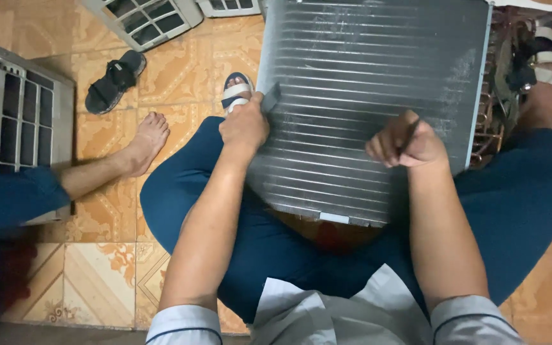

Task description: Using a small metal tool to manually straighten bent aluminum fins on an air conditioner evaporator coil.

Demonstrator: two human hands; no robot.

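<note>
We sit on the tiled floor [97,268] with a finned metal coil [365,96], the kind from an air conditioner, propped between our knees and leaning away from us. Our left hand [244,124] is clenched around a small dark comb-like tool [270,97] pressed to the coil's left edge; our right hand [407,144] is closed in a fist on a thin dark handle [410,133] against the fins, though we cannot tell what kind of tool it is. The fins look thin and soft, so in our judgement too much pressure or a slanted stroke could bend or flatten them, and their edges could cut our knuckles if a hand slips. The coil rests only on our legs, so a hard push might tip it toward the copper tubing [490,121] on its right side, or onto our sandalled foot [234,91]. Another person's bare foot [145,140] lies near on the left, beside a loose black sandal [115,80]. We see no packages, labels or signs; only a pale strip [333,218] at the coil's bottom edge, and white vented plastic covers [17,108] to the left and above.
</note>
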